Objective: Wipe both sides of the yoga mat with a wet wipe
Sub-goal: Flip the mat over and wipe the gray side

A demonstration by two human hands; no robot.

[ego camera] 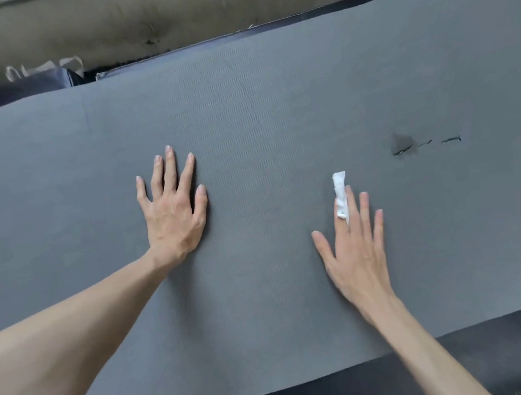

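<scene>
A grey ribbed yoga mat (263,111) lies flat and fills most of the view. My left hand (173,205) presses flat on it left of centre, fingers spread and straight. My right hand (355,249) lies on the mat to the right with straight fingers. A small folded white wet wipe (340,197) sits under and around its index finger, its end sticking out past the fingertip onto the mat.
The mat has a torn, scuffed patch (404,145) and short slits at the right. A dark floor surface (491,354) shows beyond the mat's near edge. An olive-brown upholstered edge (151,24) runs along the far side, with dark fabric at the far left.
</scene>
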